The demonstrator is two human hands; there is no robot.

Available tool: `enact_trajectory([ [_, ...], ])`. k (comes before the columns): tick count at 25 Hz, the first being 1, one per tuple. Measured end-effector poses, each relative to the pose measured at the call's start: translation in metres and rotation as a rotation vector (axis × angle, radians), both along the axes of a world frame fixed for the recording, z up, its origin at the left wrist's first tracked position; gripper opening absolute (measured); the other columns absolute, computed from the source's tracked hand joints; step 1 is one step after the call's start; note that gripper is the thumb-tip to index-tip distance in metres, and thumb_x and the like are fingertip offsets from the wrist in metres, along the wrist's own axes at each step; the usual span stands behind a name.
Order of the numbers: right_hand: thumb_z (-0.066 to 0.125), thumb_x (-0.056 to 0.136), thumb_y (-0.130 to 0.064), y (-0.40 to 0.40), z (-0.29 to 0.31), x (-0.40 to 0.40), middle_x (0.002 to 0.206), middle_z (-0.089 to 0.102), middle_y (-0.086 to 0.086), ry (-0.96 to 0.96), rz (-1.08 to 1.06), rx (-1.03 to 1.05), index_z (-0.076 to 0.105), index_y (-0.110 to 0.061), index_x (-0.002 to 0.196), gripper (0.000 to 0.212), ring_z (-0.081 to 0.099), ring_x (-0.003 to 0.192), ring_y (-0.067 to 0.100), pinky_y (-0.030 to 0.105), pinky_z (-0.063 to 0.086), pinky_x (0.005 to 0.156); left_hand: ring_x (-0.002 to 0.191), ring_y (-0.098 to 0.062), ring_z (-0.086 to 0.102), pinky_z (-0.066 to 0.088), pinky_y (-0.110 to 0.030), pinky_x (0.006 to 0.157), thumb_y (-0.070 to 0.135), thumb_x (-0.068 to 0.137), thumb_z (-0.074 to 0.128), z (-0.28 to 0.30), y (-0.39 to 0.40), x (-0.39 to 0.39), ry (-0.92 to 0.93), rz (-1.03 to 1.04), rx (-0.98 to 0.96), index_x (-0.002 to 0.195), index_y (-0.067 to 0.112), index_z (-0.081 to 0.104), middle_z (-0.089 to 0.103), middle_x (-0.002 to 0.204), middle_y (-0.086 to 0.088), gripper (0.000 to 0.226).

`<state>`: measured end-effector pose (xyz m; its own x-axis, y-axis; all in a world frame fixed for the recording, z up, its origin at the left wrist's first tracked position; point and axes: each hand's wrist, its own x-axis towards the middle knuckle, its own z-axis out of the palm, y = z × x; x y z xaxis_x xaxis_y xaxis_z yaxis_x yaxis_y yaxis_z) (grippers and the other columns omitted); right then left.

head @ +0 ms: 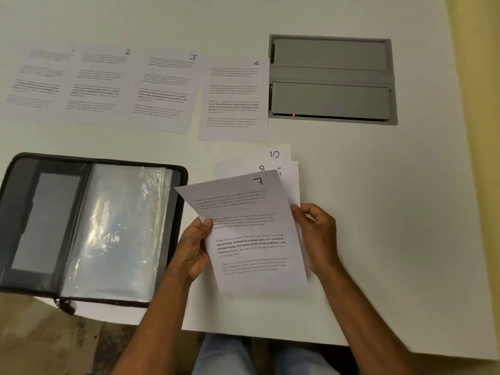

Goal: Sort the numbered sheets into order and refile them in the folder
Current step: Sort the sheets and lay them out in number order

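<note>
Head view shows, at the near left of the worktop (pixel 378 212), the folder (pixel 89 228) lying open, its clear sleeves holding no sheets as far as I can tell. Far behind it, the sheets 1 to 4 (pixel 151 90) lie in a row, in order from left to right. More to the right, the left hand (pixel 193 249) pinches sheet 7 (pixel 251 234) at its left edge, and the right hand (pixel 316 236) grips the fan of remaining sheets (pixel 281 163), where 8, 10 and perhaps 5 show. A grey hatch (pixel 331 78) sits in the far right. I judge that sorting is about half done; refiling is not yet begun.
</note>
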<state>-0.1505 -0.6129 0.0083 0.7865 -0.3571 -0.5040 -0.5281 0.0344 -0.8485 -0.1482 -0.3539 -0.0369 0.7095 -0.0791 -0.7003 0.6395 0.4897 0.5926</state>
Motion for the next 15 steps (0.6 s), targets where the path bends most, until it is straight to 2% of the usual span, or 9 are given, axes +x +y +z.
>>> enact_trajectory([
  [2,0.072,0.097,-0.027,-0.003,-0.016,-0.001,0.093,0.078,-0.004,0.017,-0.063,-0.032,0.078,-0.013,0.1,0.016,0.069,0.075,0.005,0.025,0.054,0.073,0.121,-0.028,0.066,0.053,-0.046,0.106,0.018,0.099,0.057,-0.007,-0.001,0.001,-0.003,0.006,0.019,0.14,0.011,0.06,0.068,0.135,-0.014,0.042],
  [4,0.069,0.099,-0.024,-0.007,-0.026,-0.001,0.101,0.078,-0.006,0.016,-0.112,-0.058,0.077,-0.014,0.111,0.018,0.072,0.088,0.005,0.022,0.056,0.079,0.121,-0.028,0.066,0.053,-0.048,0.107,0.018,0.101,0.058,-0.016,-0.003,0.004,0.004,0.018,0.06,0.141,0.011,0.06,0.068,0.135,-0.015,0.04],
  [8,0.063,0.104,-0.021,-0.019,-0.041,0.003,0.098,0.078,-0.009,0.013,-0.135,-0.074,0.076,-0.018,0.109,0.015,0.074,0.085,0.003,0.014,0.055,0.068,0.109,-0.022,0.072,0.057,-0.045,0.1,0.013,0.103,0.059,-0.031,-0.008,0.007,0.055,0.08,0.211,0.131,0.013,0.066,0.073,0.127,-0.01,0.029],
  [12,0.061,0.104,-0.023,-0.039,-0.055,0.012,0.099,0.078,-0.003,0.063,-0.172,-0.107,0.073,-0.015,0.106,0.014,0.075,0.087,0.016,0.021,0.057,0.066,0.111,-0.023,0.072,0.059,-0.037,0.092,0.012,0.104,0.058,-0.04,-0.012,0.011,0.04,0.042,0.272,0.128,0.013,0.066,0.074,0.126,-0.009,0.025],
  [15,0.064,0.102,-0.019,-0.047,-0.059,0.017,0.103,0.078,-0.001,0.125,-0.114,-0.105,0.067,-0.017,0.112,0.011,0.076,0.087,0.016,0.025,0.057,0.068,0.118,-0.026,0.069,0.055,-0.041,0.099,0.009,0.105,0.057,-0.043,-0.011,0.01,0.029,0.014,0.247,0.134,0.01,0.062,0.073,0.129,-0.009,0.03],
])
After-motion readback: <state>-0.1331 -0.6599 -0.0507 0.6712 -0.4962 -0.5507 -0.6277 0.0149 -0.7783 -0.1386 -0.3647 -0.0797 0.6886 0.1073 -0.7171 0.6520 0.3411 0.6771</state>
